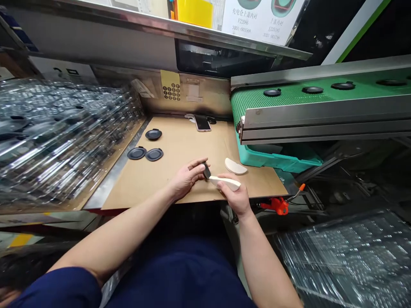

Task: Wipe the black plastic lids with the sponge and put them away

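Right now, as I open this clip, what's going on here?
A person's left hand holds a thin black part, seen nearly edge-on, while the right hand grips a flat white pad whose tip is close to it; whether they touch is unclear. A white half-round pad lies on the brown cardboard sheet, near the right hand. Three round black discs lie toward its left side, and more sit on the green conveyor belt.

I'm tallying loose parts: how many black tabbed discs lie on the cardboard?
3: one disc toward the cardboard's back left, another nearer the person, a third just right of it. I exclude the black piece in the left hand.
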Demonstrator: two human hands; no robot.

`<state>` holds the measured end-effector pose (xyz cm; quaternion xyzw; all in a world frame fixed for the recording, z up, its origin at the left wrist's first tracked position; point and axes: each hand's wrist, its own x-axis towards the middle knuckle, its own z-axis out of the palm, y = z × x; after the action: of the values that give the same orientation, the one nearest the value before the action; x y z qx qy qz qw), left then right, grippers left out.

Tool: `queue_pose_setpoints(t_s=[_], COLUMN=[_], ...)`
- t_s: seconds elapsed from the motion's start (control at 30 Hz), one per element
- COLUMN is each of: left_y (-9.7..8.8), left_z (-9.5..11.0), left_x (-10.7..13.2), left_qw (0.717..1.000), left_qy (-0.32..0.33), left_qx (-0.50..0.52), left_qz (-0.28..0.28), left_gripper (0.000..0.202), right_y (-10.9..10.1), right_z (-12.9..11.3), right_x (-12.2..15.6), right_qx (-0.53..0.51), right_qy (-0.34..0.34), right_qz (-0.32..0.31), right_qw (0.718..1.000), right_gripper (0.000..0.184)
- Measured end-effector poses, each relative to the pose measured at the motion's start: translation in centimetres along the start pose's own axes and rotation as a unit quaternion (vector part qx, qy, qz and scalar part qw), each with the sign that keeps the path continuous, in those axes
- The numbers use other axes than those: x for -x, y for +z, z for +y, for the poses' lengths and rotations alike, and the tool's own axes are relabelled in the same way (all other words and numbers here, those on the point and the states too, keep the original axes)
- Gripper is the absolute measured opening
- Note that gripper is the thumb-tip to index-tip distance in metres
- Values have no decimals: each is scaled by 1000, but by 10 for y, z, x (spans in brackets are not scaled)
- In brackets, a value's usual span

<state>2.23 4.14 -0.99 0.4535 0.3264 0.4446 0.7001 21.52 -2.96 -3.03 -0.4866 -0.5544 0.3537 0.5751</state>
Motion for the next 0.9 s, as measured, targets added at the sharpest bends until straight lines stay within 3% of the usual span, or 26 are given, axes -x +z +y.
queue_pose_setpoints(t_s=[0.2,0.4,0.57,0.63,0.73,0.9], left_y=[-3,1,1,0,-1,-1], left_z=[10,13,10,10,9,6], left_x=[14,33,40,40,41,41], left_qw=[991,960,945,944,944,945], left_qy=[-51,-101,-92,-97,-112,-105], left_qx=[121,262,313,316,311,304], left_qz=[-2,1,-23,-19,-15,-51], left_gripper=[53,52,54,54,51,56], right_y=[-5,-10,-4,3,18,41], right_z=[2,6,-9,-19,-34,-39], right_x=[3,9,9,11,14,10], right_qx=[25,44,110,114,130,167], right_qy=[-12,-27,-117,-118,-123,-205], right_qz=[24,27,36,38,-15,-145], right_qw=[999,998,986,986,984,953], right_gripper=[28,26,25,28,40,52])
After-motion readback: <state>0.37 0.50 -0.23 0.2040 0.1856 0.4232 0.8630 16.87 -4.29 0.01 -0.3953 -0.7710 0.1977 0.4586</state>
